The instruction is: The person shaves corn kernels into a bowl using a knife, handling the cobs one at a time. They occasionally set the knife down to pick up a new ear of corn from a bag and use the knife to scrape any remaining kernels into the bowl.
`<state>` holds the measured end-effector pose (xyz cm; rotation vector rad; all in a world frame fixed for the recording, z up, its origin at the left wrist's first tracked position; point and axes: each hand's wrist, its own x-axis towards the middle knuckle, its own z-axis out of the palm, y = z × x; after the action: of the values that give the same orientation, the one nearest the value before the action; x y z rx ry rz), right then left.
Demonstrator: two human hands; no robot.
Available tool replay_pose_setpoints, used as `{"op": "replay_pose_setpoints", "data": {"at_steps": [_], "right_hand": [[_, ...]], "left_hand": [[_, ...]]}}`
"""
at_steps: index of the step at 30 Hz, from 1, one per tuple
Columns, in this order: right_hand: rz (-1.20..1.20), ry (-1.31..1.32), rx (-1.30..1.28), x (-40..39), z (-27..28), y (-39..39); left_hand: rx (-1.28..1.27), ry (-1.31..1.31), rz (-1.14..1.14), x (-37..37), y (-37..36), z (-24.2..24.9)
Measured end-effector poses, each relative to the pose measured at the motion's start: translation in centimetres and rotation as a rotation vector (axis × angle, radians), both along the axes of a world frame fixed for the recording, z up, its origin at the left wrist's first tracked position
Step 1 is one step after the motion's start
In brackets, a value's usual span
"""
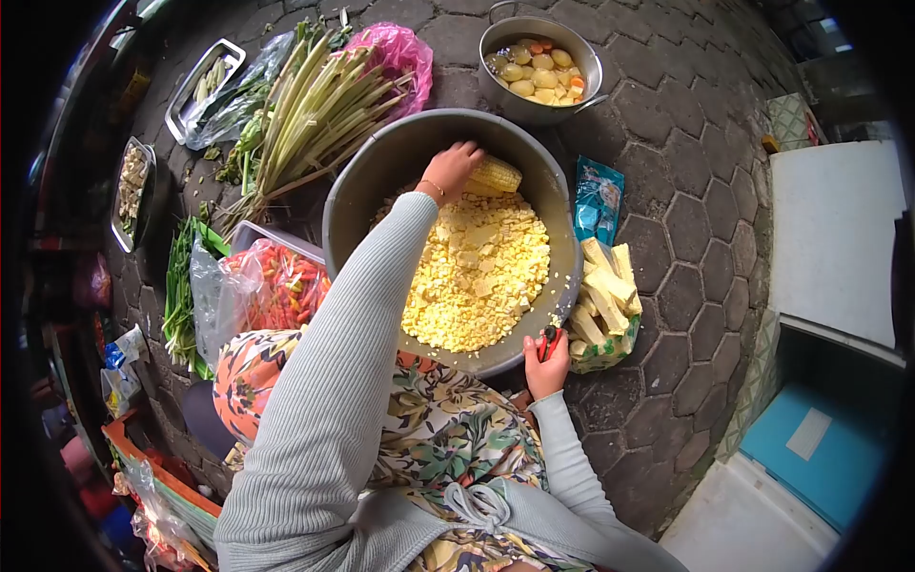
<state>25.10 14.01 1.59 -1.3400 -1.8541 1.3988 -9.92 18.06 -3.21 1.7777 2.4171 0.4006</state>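
Observation:
My left hand (453, 170) reaches into a large grey tub (345, 195), its fingers closed around the near end of a yellow corn cob (498, 175). Cut corn kernels (477, 296) lie heaped in the tub, some still joined in flat slabs. At the tub's lower right rim, my right hand (546, 370) is closed on a small tool with a red and black handle (547, 344); its blade or tip cannot be made out. Beside that hand, stripped corn cobs (605, 291) are piled on a green and white bag (610, 355).
A metal pot (491, 95) of peeled potatoes and carrot pieces stands beyond the tub. Long green stalks (310, 114), a pink bag (405, 57) and red chillies (286, 286) lie left. A blue packet (598, 195) rests right, near a white cabinet (834, 229).

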Motion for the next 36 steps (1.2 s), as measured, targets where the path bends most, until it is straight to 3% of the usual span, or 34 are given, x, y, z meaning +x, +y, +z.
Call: {"op": "replay_pose_setpoints", "data": {"at_steps": [4, 9, 17, 21, 24, 27, 30, 36], "right_hand": [[-0.017, -0.035, 0.011, 0.1, -0.3, -0.1], [-0.015, -0.026, 0.011, 0.1, -0.8, 0.0], [0.073, 0.032, 0.059, -1.6, 1.4, 0.3], [0.270, 0.032, -0.053, -5.1, 2.4, -0.1], [0.415, -0.112, 0.120, -8.2, -1.2, 0.0], [0.461, -0.166, 0.258, -11.1, 0.2, -1.5], [0.559, -0.361, 0.295, -12.4, 1.3, -2.3], [0.596, -0.439, 0.332, -13.3, 1.1, -3.2]], "left_hand": [[0.052, -0.035, 0.017, -0.6, 0.8, -0.5], [0.060, -0.277, -0.023, -0.9, -1.5, 2.2], [0.056, -0.182, 0.035, 1.6, -7.3, 8.6], [0.039, -0.131, 0.162, 4.9, -11.2, 9.9], [0.146, -0.296, 0.365, 6.2, -12.3, 9.0], [0.182, -0.285, 0.395, 7.5, -12.8, 6.7], [0.255, -0.244, 0.385, 8.4, -13.1, 6.1], [0.255, -0.220, 0.376, 7.3, -14.8, 5.5]]}}
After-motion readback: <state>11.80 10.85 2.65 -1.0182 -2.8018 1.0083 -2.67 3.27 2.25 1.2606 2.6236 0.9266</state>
